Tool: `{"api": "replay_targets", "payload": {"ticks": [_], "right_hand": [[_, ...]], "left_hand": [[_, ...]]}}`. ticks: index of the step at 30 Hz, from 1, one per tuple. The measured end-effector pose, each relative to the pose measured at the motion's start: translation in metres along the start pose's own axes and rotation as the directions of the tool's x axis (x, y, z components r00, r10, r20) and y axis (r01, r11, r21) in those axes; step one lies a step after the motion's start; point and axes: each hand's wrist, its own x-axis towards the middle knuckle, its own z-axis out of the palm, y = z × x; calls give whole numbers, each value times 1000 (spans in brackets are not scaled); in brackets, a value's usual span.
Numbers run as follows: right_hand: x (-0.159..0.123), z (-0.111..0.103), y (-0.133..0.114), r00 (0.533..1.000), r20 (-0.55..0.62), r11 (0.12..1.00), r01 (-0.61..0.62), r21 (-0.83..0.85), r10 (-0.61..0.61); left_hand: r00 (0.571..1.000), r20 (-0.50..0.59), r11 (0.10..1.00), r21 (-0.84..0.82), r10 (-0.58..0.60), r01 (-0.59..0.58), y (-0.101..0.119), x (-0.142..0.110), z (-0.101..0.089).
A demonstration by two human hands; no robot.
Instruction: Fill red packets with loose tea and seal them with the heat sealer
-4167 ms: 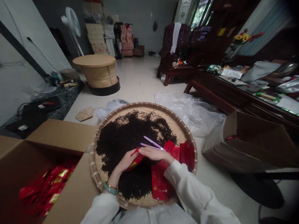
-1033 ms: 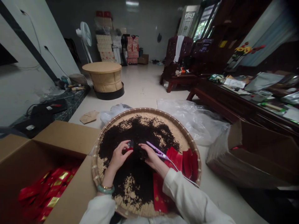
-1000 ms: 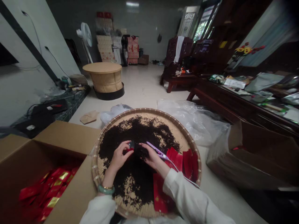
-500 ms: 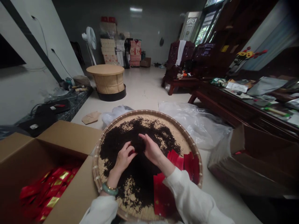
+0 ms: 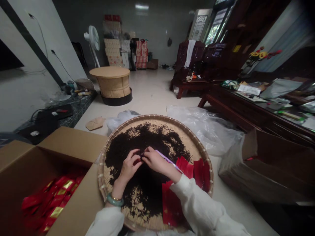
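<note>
My left hand and my right hand meet over a heap of dark, dry shreds like loose tea leaves. Both have fingers bent and tips pressed together around a small dark bit that I cannot make out. The shreds spread over a round woven bamboo tray. Behind my right hand shows the edge of a thin purple object, mostly hidden. Flat red packets lie under my right forearm, and more red packets rest at the tray's right side.
An open cardboard box with shiny red packets stands at left. To the right are another open box and clear plastic sheeting. Farther off are a round table, a fan and a dark wooden table.
My right hand has turned from a raised, straight-fingered pose to bent fingers beside the left fingertips. The purple edge behind it has come into view. The left hand has shifted slightly left.
</note>
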Motion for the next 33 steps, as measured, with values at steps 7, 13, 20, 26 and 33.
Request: {"api": "replay_targets", "payload": {"ticks": [7, 13, 20, 26, 33], "right_hand": [[12, -3, -2, 996, -70, 999, -49, 5, 49], [2, 0, -4, 996, -56, 996, 78, 47, -75], [-4, -18, -5, 961, 60, 949, 277, -149, -271], [1, -18, 11, 977, -18, 966, 208, -152, -213], [1, -34, 10, 992, 124, 992, 5, 123, -21]], "left_hand": [[999, 10, 998, -28, 48, -48, 0, -1, 0], [1000, -19, 997, -81, 14, -16, 0, 0, -3], [995, 32, 955, -279, -95, 100, 7, 8, -12], [948, 173, 828, -463, -266, 316, 4, 5, -1], [739, 537, 536, -515, -407, 669, 20, 1, 13]]}}
